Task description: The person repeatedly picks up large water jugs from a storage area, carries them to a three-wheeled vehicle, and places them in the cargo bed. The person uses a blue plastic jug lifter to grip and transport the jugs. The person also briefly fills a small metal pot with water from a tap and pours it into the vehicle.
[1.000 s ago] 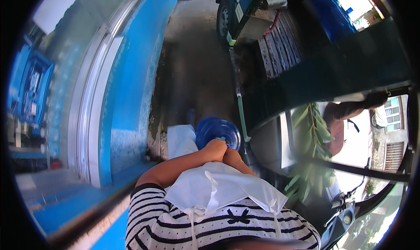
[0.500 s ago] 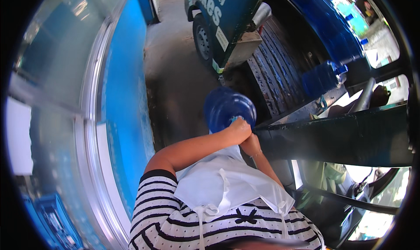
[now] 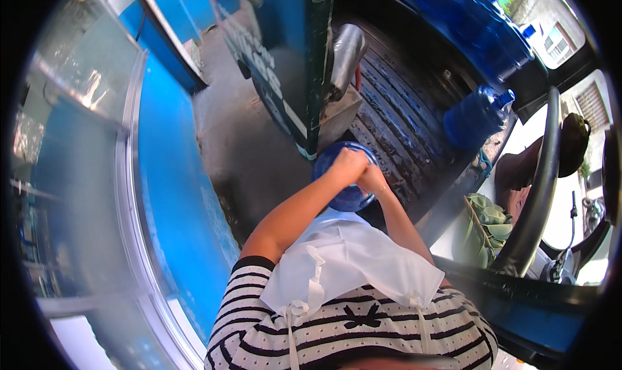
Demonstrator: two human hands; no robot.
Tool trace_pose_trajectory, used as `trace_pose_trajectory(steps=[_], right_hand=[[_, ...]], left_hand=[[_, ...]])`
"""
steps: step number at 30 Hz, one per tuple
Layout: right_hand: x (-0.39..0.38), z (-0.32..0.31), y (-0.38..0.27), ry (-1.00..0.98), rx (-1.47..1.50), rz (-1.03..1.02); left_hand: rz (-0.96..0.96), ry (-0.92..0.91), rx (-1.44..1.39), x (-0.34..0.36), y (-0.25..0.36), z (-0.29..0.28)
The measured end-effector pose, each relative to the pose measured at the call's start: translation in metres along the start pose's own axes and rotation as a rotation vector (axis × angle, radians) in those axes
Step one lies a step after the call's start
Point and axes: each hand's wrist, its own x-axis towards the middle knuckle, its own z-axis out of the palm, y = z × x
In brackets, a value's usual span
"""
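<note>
A large blue water jug (image 3: 348, 200) hangs in front of my body, seen from above, over the edge of a vehicle's slatted bed. Both arms stretch forward to it. My left hand (image 3: 348, 165) is closed at the jug's top. Right beside it, touching, my right hand (image 3: 372, 178) is closed there too. The jug's neck is hidden beneath my fingers.
A slatted cargo floor (image 3: 396, 104) lies ahead to the right, with a dark panel (image 3: 319, 72) on its left. One blue jug (image 3: 472, 119) lies on it; several more jugs (image 3: 479, 40) line the far side. A blue wall (image 3: 172, 169) runs along my left.
I have moved forward with the jug, which is now beside the slatted bed and the dark panel's end. Both hands stay at its top. My view has turned somewhat.
</note>
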Motion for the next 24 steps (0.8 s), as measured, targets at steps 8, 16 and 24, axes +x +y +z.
trace_pose_trajectory(steps=[8,16,24], right_hand=[[0.082,-0.07,-0.032,-0.094,0.055,0.192],[0.053,-0.053,-0.036,0.209,-0.113,0.041],[0.037,-0.031,-0.022,0.683,-0.398,-0.128]], left_hand=[[0.059,-0.063,-0.215,0.077,-0.065,0.002],[0.07,-0.156,-0.339,0.072,-0.067,-0.008],[0.209,-0.161,-0.301,0.079,-0.067,0.004]])
